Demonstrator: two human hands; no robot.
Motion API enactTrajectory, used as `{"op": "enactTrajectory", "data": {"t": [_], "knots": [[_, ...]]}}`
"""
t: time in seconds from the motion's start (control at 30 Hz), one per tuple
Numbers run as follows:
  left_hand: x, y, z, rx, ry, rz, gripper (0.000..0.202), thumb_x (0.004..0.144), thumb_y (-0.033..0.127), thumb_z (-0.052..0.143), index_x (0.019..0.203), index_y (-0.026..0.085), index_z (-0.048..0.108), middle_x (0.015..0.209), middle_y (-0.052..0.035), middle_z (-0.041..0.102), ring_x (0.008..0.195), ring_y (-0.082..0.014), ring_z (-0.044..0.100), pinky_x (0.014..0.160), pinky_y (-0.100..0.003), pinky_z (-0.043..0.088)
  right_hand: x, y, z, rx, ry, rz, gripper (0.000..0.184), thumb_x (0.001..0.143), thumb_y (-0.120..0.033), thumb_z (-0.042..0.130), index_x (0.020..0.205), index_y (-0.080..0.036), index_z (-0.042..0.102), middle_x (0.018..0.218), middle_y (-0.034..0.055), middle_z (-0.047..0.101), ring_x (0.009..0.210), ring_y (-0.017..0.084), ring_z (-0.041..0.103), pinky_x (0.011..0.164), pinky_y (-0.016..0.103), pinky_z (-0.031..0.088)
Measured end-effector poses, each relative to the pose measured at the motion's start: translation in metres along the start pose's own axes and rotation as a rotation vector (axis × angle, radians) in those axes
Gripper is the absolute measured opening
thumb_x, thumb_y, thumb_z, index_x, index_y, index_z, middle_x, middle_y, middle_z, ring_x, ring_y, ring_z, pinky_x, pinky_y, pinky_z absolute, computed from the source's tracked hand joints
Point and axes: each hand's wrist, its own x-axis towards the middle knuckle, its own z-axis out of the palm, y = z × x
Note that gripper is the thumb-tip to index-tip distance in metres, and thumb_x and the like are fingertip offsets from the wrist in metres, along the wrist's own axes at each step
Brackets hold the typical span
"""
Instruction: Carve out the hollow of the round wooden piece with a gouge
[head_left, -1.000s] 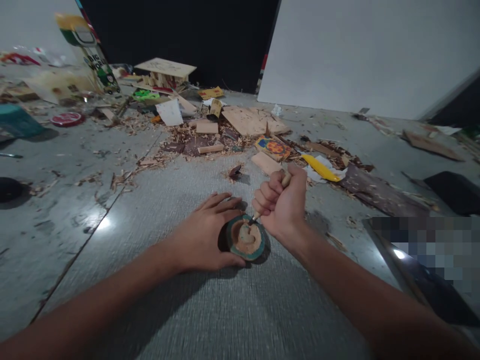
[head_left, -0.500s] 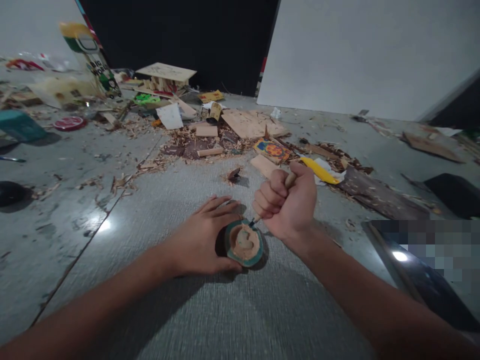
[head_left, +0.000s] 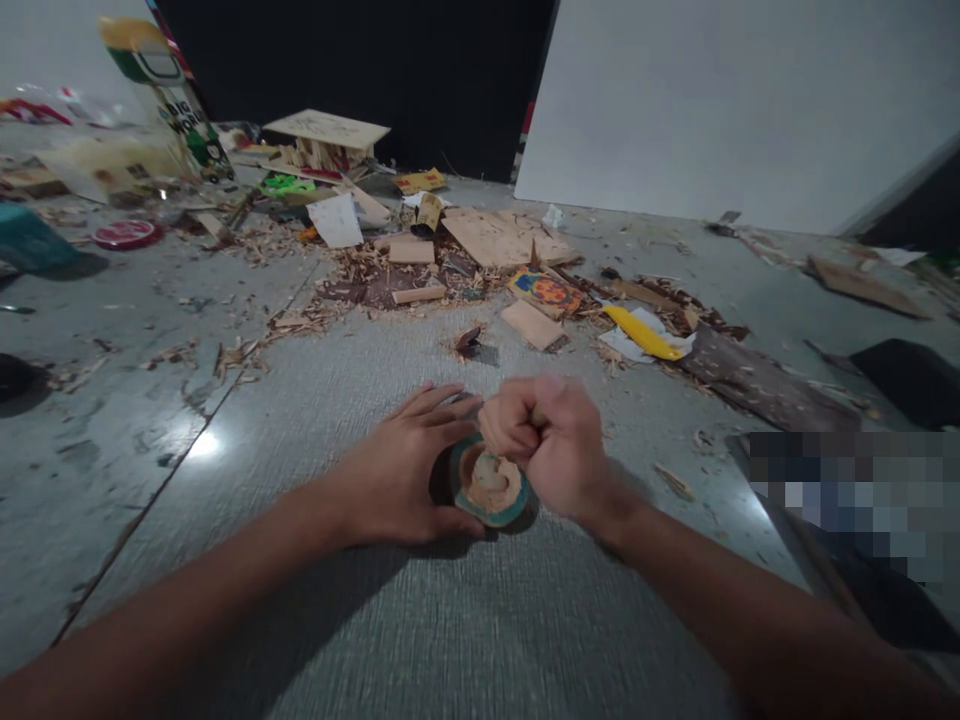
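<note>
A small round wooden piece (head_left: 491, 487) with a teal rim and a hollowed tan middle lies on the grey floor in front of me. My left hand (head_left: 405, 470) cups its left side, fingers curved around it. My right hand (head_left: 551, 445) is a fist around a wooden-handled carving tool, whose handle end barely shows at the top of the fist. The fist is right over the piece's upper right edge and slightly blurred. The tool's tip is hidden under the fingers.
Wood shavings and offcuts (head_left: 420, 270) litter the floor ahead, with a flat board (head_left: 499, 238), a painted tile (head_left: 546, 292), a yellow object (head_left: 641, 335) and a small wooden model (head_left: 326, 140). A white panel (head_left: 712, 100) leans at the back right. A dark object (head_left: 911, 375) lies right.
My right fist has dropped down and left onto the round piece, driving the tool in. My left hand has kept its hold on the piece.
</note>
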Motion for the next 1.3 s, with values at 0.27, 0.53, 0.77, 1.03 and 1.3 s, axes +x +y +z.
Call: {"op": "enactTrajectory", "data": {"t": [0.27, 0.53, 0.77, 1.03, 1.3], "knots": [[0.0, 0.001, 0.0, -0.002, -0.026, -0.011, 0.095, 0.066, 0.074, 0.074, 0.141, 0.019, 0.055, 0.155, -0.0132, 0.046, 0.15, -0.0378, 0.028, 0.125, -0.058, 0.018, 0.02, -0.004, -0.003, 0.241, 0.159, 0.204, 0.061, 0.085, -0.057, 0.054, 0.043, -0.023, 0.026, 0.038, -0.0081, 0.019, 0.034, 0.006, 0.012, 0.033, 0.023, 0.014], [-0.001, 0.004, -0.001, 0.063, -0.036, -0.011, 0.095, 0.069, 0.077, 0.069, 0.143, 0.02, 0.053, 0.156, -0.0134, 0.045, 0.149, -0.0399, 0.029, 0.123, -0.062, 0.018, 0.034, -0.003, -0.015, 0.509, 0.477, 0.431, 0.056, 0.096, -0.044, 0.032, 0.045, -0.023, 0.024, 0.039, -0.0086, 0.011, 0.035, 0.008, 0.005, 0.031, 0.022, 0.007], [0.0, 0.004, -0.002, 0.055, -0.062, -0.031, 0.095, 0.069, 0.075, 0.071, 0.143, 0.019, 0.052, 0.158, -0.0148, 0.041, 0.151, -0.0388, 0.026, 0.124, -0.061, 0.016, 0.034, 0.008, -0.026, 0.564, 0.57, 0.478, 0.05, 0.093, -0.042, 0.036, 0.049, -0.023, 0.021, 0.04, -0.0093, 0.012, 0.035, 0.008, 0.007, 0.031, 0.022, 0.01], [-0.001, 0.002, -0.005, 0.006, -0.076, -0.006, 0.095, 0.068, 0.071, 0.075, 0.146, 0.023, 0.049, 0.161, -0.0128, 0.037, 0.152, -0.0389, 0.022, 0.125, -0.061, 0.009, 0.035, 0.0, -0.023, 0.568, 0.578, 0.457, 0.048, 0.093, -0.038, 0.034, 0.05, -0.023, 0.021, 0.04, -0.0085, 0.013, 0.035, 0.008, 0.007, 0.031, 0.022, 0.011], [-0.001, 0.001, -0.005, 0.016, -0.083, -0.029, 0.097, 0.064, 0.071, 0.077, 0.144, 0.022, 0.051, 0.16, -0.0119, 0.039, 0.152, -0.0363, 0.026, 0.126, -0.057, 0.012, 0.023, -0.011, -0.011, 0.324, 0.075, 0.252, 0.056, 0.084, -0.051, 0.052, 0.043, -0.023, 0.025, 0.037, -0.0075, 0.017, 0.032, 0.006, 0.014, 0.033, 0.022, 0.018]]}}
